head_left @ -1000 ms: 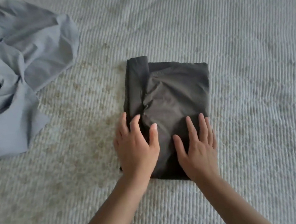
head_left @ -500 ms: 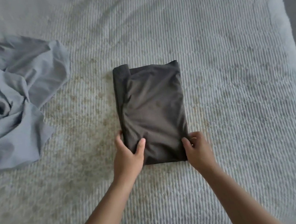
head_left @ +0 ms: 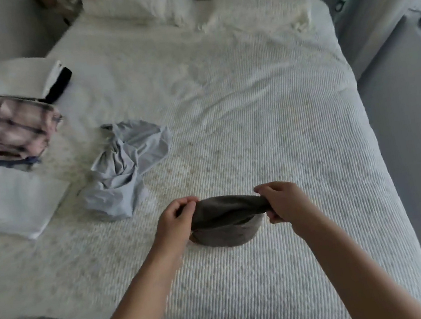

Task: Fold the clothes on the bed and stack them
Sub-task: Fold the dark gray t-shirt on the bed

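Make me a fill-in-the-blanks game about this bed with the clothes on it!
1. Both hands, the left hand and the right hand, grip the dark ______ garment.
2. The crumpled light blue garment is the one not yet ______.
3. The pink plaid garment lies folded on the ______ side of the bed.
4. The pillows are ______ in colour.

Missing words: grey; folded; left; white
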